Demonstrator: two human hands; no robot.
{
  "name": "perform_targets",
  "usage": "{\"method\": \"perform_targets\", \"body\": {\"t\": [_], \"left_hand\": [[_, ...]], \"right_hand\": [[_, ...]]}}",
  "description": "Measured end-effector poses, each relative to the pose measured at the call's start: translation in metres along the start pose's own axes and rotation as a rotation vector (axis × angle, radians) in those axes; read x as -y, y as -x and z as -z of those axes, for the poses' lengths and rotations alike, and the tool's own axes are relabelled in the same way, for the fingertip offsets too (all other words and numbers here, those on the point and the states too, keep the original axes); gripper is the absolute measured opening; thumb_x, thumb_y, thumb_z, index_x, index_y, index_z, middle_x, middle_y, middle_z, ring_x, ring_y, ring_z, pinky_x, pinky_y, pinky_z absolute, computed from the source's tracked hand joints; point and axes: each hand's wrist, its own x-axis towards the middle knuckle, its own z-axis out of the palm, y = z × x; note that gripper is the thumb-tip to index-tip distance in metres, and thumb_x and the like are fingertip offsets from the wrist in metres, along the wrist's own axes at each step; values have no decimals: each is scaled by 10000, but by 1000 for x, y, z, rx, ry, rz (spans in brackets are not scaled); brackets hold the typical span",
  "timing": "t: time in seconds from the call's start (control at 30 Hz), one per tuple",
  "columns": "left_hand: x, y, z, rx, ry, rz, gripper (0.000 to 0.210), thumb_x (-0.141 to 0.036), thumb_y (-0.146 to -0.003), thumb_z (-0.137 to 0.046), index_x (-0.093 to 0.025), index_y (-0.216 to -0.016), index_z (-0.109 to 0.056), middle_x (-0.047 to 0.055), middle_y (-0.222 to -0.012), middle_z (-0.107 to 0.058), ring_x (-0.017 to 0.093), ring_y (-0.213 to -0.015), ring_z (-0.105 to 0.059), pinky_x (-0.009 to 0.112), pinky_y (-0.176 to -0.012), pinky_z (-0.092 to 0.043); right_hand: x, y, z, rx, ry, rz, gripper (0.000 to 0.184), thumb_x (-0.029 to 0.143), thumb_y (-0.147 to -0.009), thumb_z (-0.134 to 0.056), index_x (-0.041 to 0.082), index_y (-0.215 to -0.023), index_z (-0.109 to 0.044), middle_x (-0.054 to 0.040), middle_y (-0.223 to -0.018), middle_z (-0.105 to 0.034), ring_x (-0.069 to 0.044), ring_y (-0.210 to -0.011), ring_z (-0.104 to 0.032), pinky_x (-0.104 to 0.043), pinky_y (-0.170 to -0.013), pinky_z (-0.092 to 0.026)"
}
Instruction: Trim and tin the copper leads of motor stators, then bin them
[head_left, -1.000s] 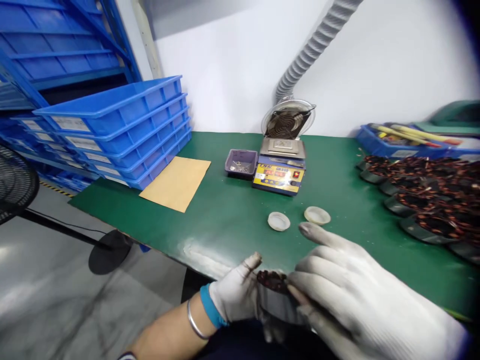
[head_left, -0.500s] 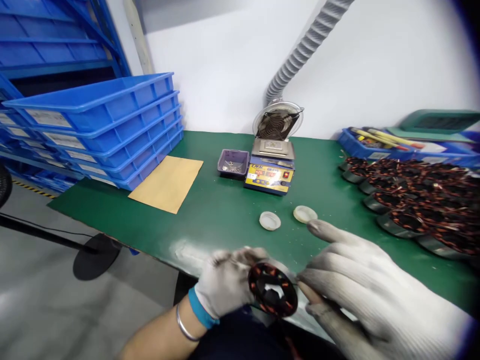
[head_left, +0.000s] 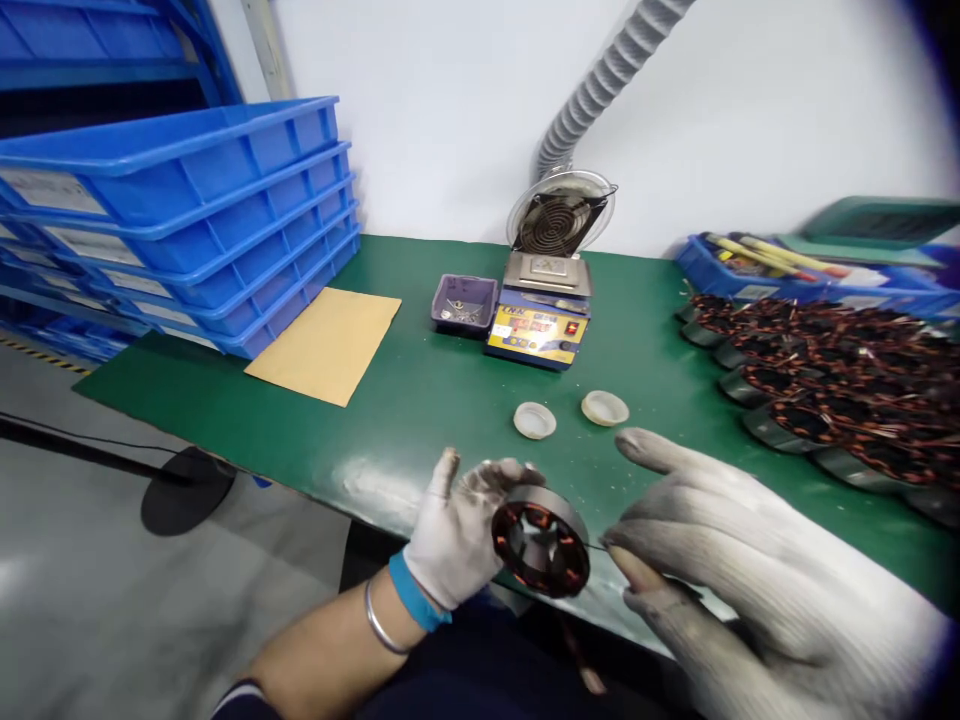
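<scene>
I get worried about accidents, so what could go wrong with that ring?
The tilted ring could slip, since the left hand has its thumb off it. The thin dark thing in the right hand might poke the bare fingertip beside it.

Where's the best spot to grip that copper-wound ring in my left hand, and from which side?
The copper-wound ring is probably best gripped by its plain grey outer wall, coming from the left, where your left hand cradles it. It tilts, wound face toward the camera, so the wall offers a clearer hold; a thin dark strand runs toward your right hand.
</scene>
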Motion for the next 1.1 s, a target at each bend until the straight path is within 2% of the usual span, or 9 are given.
{"method": "perform_targets", "body": {"t": [0.13,0.23,0.4,0.43,0.53,0.6,0.8,0.97,1.1], "left_hand": [[14,-8,5,140,-136,307,808,-833,-708,-559,-113,-1052,-682,95,-809,-711,231,-673,-642,350,-732,-470],[21,-13,10,128,-201,298,695,-760,-700,-626,-125,-981,-668,74,-705,-693,217,-518,-609,293,-535,-418],[10,-9,9,-6,-35,313,665,-692,-855,-384,-103,-969,-672,154,-805,-723,259,-553,-644,302,-474,-412],[7,-7,7,-39,14,308,696,-692,-874,-320,-99,-935,-679,164,-788,-719,255,-544,-639,301,-470,-407],[0,-2,1,-120,96,315,810,-708,-894,-163,-94,-845,-690,178,-724,-702,237,-518,-627,288,-469,-400],[-1,1,0,-111,101,340,868,-726,-886,-109,-87,-854,-696,182,-713,-699,233,-517,-636,280,-462,-407],[7,3,6,58,25,336,741,-703,-873,-324,-69,-899,-706,154,-741,-713,233,-501,-651,264,-388,-396],[10,4,4,21,17,335,723,-659,-916,-271,-78,-844,-696,129,-694,-686,242,-564,-652,277,-429,-417],[14,4,3,-21,66,344,735,-647,-920,-266,-62,-824,-701,114,-743,-698,233,-588,-661,302,-495,-448]], "right_hand": [[-4,-6,-6,-2,40,31,116,159,-925,-532,261,-918,-586,-14,-801,-634,-258,-1004,-662,-415,-1027,-495],[-9,0,-10,-9,-18,-51,136,216,-944,-533,279,-853,-611,-13,-790,-655,-281,-1081,-647,-399,-915,-563],[-28,32,-9,-466,-260,-678,201,415,-966,-602,268,-840,-657,-28,-868,-692,-278,-1024,-683,-310,-845,-575],[-33,39,-10,-458,-299,-759,239,467,-945,-621,262,-836,-675,-40,-881,-705,-283,-1002,-690,-306,-824,-580],[-46,48,-23,-166,-501,-851,349,571,-806,-736,228,-868,-744,-89,-880,-739,-288,-800,-714,-321,-661,-607],[-52,46,-36,-50,-692,-886,415,571,-740,-797,198,-918,-762,-107,-889,-742,-256,-731,-702,-307,-628,-599],[-65,22,-50,73,-1166,-744,383,526,-745,-836,166,-856,-762,-73,-819,-710,-183,-733,-657,-263,-710,-551],[-69,13,-49,173,-1134,-531,378,524,-789,-804,154,-849,-759,-78,-830,-681,-208,-784,-652,-335,-818,-555],[-60,5,-48,156,-1139,-375,322,495,-840,-772,185,-758,-743,-32,-748,-658,-175,-733,-641,-390,-974,-507]]}}
